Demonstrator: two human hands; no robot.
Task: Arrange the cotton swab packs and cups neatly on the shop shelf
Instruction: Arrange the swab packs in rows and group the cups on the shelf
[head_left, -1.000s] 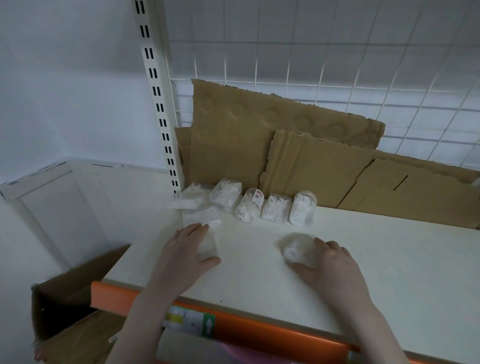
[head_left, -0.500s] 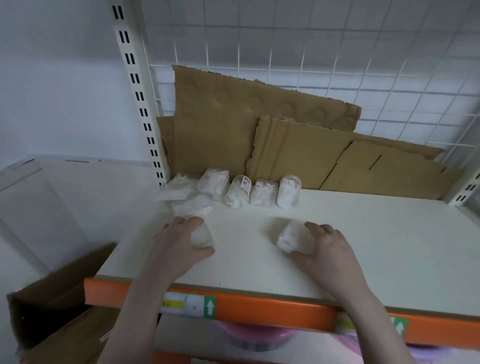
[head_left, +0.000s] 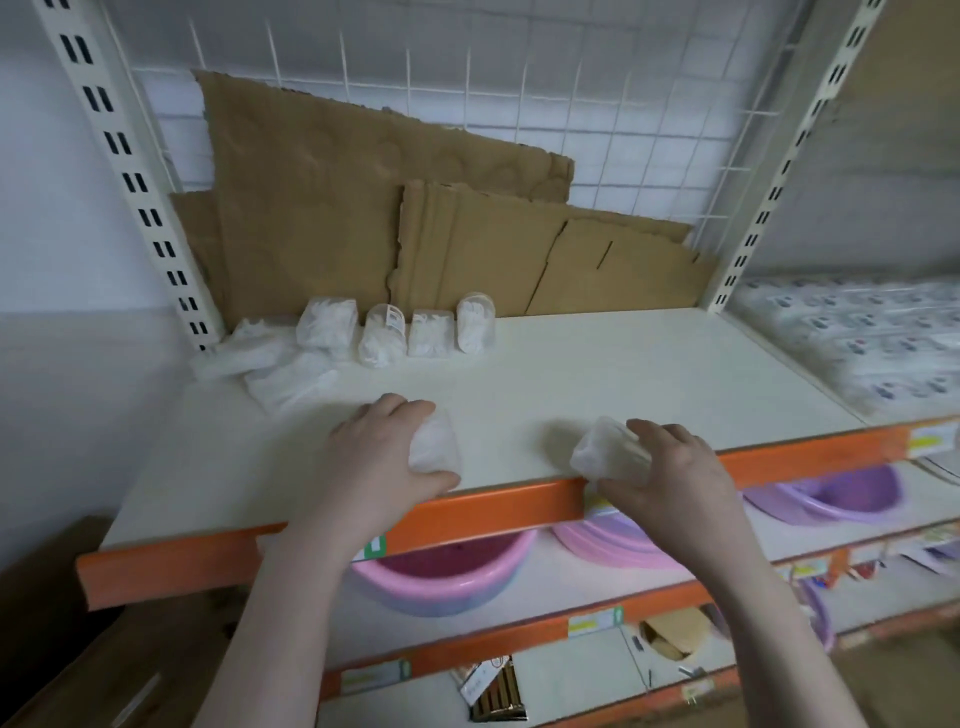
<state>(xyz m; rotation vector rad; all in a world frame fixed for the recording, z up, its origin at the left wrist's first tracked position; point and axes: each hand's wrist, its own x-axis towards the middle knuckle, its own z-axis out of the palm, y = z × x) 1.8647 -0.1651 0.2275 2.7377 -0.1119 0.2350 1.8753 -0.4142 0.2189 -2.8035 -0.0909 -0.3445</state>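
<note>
Cups (head_left: 427, 330) of swabs stand in a row at the shelf's (head_left: 597, 374) eleven o'clock, while my left hand (head_left: 384, 460) grips one cup (head_left: 435, 446), my right hand (head_left: 670, 470) another (head_left: 605, 452) near the front edge, contents blurred.

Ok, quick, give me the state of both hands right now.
Left hand: holding a clear cotton swab cup on the shelf.
Right hand: holding another cotton swab cup at the shelf's front edge.

Both forearms are bare up to the frame's lower edge, with no sleeve in sight. The left hand (head_left: 382, 460) and right hand (head_left: 675, 480) wear no gloves; rings or a watch, if any, seem lost in blur.
</note>
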